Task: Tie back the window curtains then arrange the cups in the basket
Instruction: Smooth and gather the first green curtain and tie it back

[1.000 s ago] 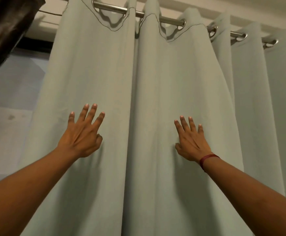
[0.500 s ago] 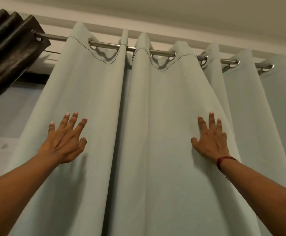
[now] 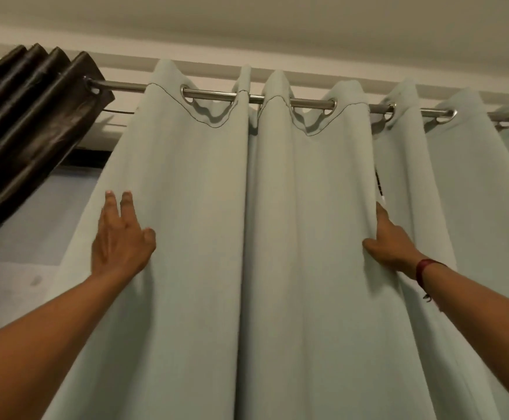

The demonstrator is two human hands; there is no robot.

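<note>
Left hand (image 3: 119, 241): not gripping. It lies flat on the front of the pale green curtain (image 3: 216, 237), fingers straight and pointing up, thumb spread toward the middle, just inside the cloth's free left edge. Right hand (image 3: 391, 242): thumb laid across the front of a pleat, which puckers round it; one finger runs straight up the fold and the others are sunk behind it, so whether the pleat is pinched cannot be told. Both forearms reach up and forward, well apart, with several pleats of the panel between the hands. A red wristband (image 3: 422, 269) sits on the right wrist. The curtain hangs full length by metal eyelets (image 3: 333, 106) from a steel rod (image 3: 213, 94) close under the ceiling, drawn across the view and running off the right side. Left of its free edge a short bare stretch of rod shows, then a dark curtain (image 3: 26, 122) bunched in tight folds at the rod's left end. Below that stretch a pale flat surface is exposed.
</note>
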